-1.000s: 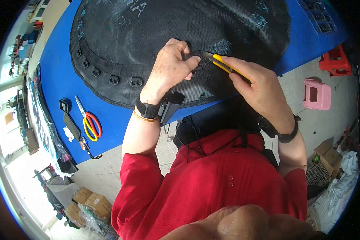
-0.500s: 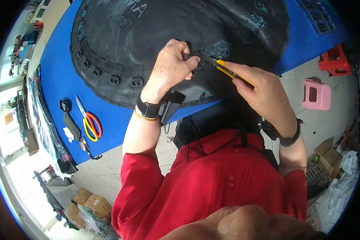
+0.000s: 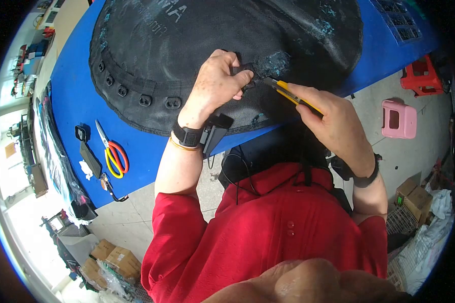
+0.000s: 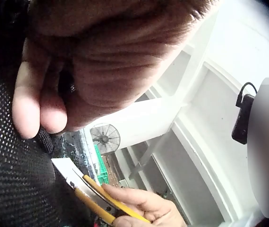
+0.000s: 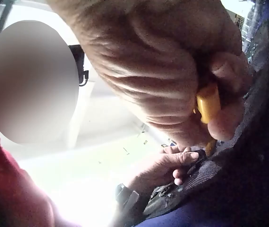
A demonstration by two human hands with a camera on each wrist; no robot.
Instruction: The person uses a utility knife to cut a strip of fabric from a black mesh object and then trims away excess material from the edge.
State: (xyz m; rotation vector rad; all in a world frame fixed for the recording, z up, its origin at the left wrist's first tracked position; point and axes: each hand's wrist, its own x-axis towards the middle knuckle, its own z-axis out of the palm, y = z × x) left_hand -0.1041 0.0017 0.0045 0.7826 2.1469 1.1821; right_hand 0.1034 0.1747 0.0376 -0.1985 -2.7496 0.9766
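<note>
A large round black mesh fabric (image 3: 207, 35) lies across the blue table, with several black plastic fittings (image 3: 145, 100) along its near left edge. My left hand (image 3: 215, 83) pinches a short black strap (image 3: 246, 67) on the fabric between thumb and curled fingers. In my right hand (image 3: 333, 118) is a yellow utility knife (image 3: 299, 99), its blade extended and aimed left. The blade tip is close to the strap, just right of my left thumb. In the left wrist view, the knife's blade (image 4: 63, 166) is low over the mesh, near the left fingertips.
Red-and-yellow-handled scissors (image 3: 115, 157) and a black device (image 3: 89, 158) lie on the blue table (image 3: 141, 171) at left. A clear compartment box (image 3: 400, 22) sits at the far right. Pink (image 3: 399, 119) and red stools (image 3: 422, 76) stand on the floor at right.
My right hand has drawn the knife slightly right and downward, away from the strap. The left hand keeps its pinch in nearly the same place.
</note>
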